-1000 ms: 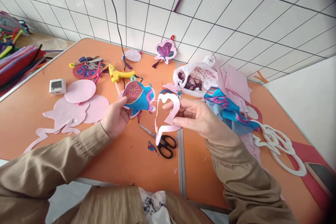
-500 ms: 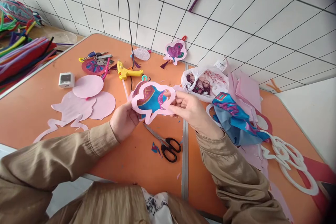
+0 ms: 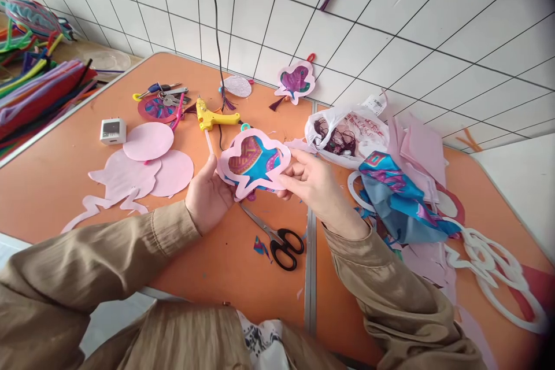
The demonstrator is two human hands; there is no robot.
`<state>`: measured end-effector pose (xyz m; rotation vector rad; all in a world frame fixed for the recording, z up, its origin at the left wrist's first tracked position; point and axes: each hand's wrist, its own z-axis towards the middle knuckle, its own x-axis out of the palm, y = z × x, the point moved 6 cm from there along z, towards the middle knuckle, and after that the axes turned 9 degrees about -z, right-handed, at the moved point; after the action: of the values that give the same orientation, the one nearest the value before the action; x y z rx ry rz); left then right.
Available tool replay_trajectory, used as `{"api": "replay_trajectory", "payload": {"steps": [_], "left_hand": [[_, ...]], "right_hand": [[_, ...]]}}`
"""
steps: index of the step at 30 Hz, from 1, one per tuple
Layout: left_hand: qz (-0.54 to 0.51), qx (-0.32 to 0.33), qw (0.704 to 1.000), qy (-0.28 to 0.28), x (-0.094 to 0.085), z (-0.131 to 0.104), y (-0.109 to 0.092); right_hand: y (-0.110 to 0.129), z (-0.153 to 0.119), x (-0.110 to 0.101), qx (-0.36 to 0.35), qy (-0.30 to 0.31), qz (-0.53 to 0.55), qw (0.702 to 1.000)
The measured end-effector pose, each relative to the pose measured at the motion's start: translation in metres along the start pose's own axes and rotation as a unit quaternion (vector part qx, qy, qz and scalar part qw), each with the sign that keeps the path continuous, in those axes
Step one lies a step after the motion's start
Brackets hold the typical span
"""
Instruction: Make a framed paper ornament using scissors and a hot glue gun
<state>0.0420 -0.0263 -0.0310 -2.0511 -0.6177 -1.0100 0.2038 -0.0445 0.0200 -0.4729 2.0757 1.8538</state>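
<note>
Above the middle of the table, both hands hold a pink cloud-shaped felt frame with a pointed tail at its lower edge. Blue and purple patterned fabric fills the frame's opening from behind and shows a little below its rim. My left hand grips the left side, thumb up along the edge and fingers partly hidden beneath. At the right edge, my right hand pinches the frame between thumb and fingers. Just below lie black-handled scissors, with fabric scraps beside them.
A yellow glue gun stands behind the hands, its cord rising along the wall. Pink felt pieces and a white charger are at left. A plastic bag, crumpled blue fabric and white cut-out rings lie at right.
The frame has come down flatter over the fabric, which now fills its opening more fully. My left thumb has shifted from the frame's edge to point upward. The view has turned slightly.
</note>
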Motion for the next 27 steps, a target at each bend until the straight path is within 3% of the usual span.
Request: {"api": "replay_trajectory", "payload": {"steps": [5, 20, 23, 27], "left_hand": [[0.004, 0.006, 1.0, 0.03, 0.0, 0.002, 0.002], [0.043, 0.015, 0.999, 0.013, -0.003, 0.001, 0.002], [0.046, 0.018, 0.999, 0.0, -0.003, 0.001, 0.001], [0.045, 0.012, 0.999, -0.007, -0.005, 0.001, 0.002]], "right_hand": [[-0.002, 0.0, 0.0, 0.015, 0.002, 0.01, 1.0], [-0.009, 0.0, 0.008, 0.029, 0.045, -0.012, 0.999], [-0.008, -0.001, 0.004, 0.014, 0.053, -0.062, 0.997], [-0.005, 0.003, -0.015, -0.044, -0.034, -0.185, 0.981]]}}
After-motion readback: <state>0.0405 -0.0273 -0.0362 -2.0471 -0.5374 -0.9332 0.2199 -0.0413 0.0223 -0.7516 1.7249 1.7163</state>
